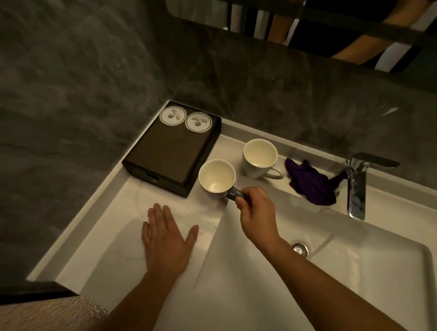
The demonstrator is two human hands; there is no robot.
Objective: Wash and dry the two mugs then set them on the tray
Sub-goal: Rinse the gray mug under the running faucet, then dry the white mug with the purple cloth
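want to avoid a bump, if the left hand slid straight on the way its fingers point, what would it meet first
Probably the dark tray: the left hand lies flat on the white counter, fingers aimed at its near edge. Only bare counter lies between, though depth is unclear.

Left hand [165, 237] flat, palm down, fingers [161, 216] spread, right hand [257, 215] curled in a pinch, both forearms extended forward

Two bare forearms were seen, no sleeves reaching wrists. Left hand [165, 236] and right hand [257, 214] were ungloved; no rings, watch or bands were noted. Nails were kept short, unpainted.
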